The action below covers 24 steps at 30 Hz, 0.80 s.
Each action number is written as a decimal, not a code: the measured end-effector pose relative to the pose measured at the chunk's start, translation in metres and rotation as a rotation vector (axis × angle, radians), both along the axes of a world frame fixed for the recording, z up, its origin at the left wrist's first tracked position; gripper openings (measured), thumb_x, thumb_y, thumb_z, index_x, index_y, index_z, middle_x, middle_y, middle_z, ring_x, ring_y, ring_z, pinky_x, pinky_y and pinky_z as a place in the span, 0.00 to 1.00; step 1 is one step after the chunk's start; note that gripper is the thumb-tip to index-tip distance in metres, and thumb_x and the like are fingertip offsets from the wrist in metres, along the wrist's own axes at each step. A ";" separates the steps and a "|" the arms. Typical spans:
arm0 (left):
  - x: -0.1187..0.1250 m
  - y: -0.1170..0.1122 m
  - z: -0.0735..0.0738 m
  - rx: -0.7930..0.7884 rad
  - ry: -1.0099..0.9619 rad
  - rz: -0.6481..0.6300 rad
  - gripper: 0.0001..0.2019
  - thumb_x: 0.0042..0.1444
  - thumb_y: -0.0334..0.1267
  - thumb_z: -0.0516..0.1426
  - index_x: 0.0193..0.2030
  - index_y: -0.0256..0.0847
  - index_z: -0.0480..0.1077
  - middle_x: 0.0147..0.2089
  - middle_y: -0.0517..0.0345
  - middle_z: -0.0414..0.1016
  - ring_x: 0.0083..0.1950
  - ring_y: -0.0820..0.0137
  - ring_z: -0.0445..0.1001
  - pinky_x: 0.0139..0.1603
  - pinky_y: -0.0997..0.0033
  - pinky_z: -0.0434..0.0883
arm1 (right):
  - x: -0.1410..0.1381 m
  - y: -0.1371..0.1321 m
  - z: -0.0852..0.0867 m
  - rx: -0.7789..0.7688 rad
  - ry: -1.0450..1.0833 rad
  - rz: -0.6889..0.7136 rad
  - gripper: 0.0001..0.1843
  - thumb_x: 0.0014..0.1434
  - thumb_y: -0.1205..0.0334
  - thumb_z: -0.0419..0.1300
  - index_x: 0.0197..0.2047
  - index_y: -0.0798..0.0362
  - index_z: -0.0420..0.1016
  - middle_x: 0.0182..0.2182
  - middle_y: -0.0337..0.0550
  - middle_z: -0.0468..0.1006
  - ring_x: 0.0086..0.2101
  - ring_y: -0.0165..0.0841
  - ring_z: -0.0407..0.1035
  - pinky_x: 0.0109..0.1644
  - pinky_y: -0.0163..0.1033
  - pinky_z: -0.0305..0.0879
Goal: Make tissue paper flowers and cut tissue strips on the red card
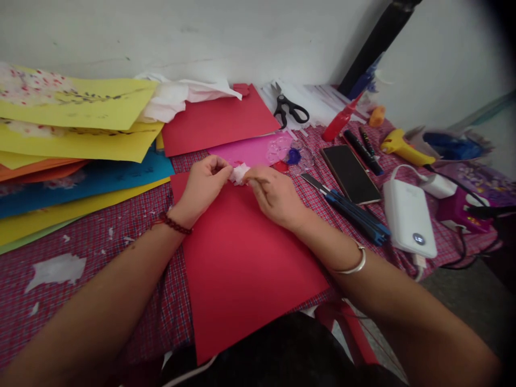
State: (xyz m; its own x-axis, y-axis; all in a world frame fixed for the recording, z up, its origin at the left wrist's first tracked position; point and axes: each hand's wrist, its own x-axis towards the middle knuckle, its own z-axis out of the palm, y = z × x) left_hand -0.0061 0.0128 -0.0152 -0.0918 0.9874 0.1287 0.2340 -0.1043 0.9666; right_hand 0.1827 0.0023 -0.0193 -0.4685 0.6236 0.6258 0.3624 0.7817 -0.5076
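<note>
My left hand [203, 185] and my right hand [274, 193] meet over the far edge of a large red paper sheet [242, 263]. Both pinch a small crumpled piece of white tissue [239, 173] between their fingertips. The left wrist wears a dark red bead bracelet, the right a silver bangle. The red sheet lies on a red checked tablecloth [121, 231] in front of me.
Yellow, orange and blue sheets [80, 134] are stacked at left. Behind lie another red sheet [217, 121], a pink sheet [250, 150] and scissors [290, 110]. To the right sit a red glue bottle [341, 121], phone [350, 173], blue pens [355, 212], white power bank [408, 217] and yellow glue gun [403, 148].
</note>
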 end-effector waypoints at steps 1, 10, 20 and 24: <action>0.000 0.000 -0.001 -0.001 0.002 -0.007 0.07 0.55 0.26 0.60 0.28 0.39 0.70 0.26 0.64 0.69 0.28 0.76 0.64 0.29 0.76 0.60 | 0.000 -0.001 0.002 0.022 -0.022 0.025 0.18 0.76 0.54 0.45 0.44 0.49 0.74 0.42 0.47 0.83 0.44 0.36 0.77 0.52 0.44 0.73; 0.000 0.004 0.014 -0.171 -0.324 0.020 0.13 0.64 0.32 0.56 0.26 0.39 0.68 0.25 0.60 0.68 0.24 0.77 0.64 0.23 0.78 0.56 | 0.006 0.020 0.017 -0.689 0.881 -0.175 0.11 0.72 0.56 0.51 0.37 0.47 0.69 0.27 0.35 0.78 0.21 0.27 0.69 0.24 0.33 0.66; -0.162 -0.108 0.107 -0.075 0.022 0.222 0.07 0.51 0.22 0.64 0.31 0.38 0.74 0.27 0.65 0.70 0.29 0.81 0.66 0.32 0.82 0.62 | -0.004 0.016 0.010 -1.083 0.824 -0.176 0.19 0.68 0.67 0.48 0.28 0.50 0.73 0.19 0.37 0.73 0.18 0.26 0.65 0.23 0.33 0.59; -0.214 -0.184 0.093 -0.162 0.317 0.269 0.02 0.53 0.33 0.64 0.32 0.38 0.76 0.26 0.65 0.71 0.26 0.80 0.63 0.30 0.78 0.58 | 0.001 0.023 0.010 -1.130 0.745 -0.158 0.16 0.64 0.68 0.54 0.25 0.50 0.76 0.21 0.43 0.74 0.18 0.27 0.67 0.25 0.37 0.59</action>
State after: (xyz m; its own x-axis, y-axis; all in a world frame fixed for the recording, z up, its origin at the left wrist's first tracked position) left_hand -0.2205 -0.1709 0.0782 -0.3292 0.9435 0.0370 0.5193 0.1482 0.8416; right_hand 0.1842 0.0250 -0.0096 -0.1234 0.9747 -0.1864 -0.2299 -0.2108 -0.9501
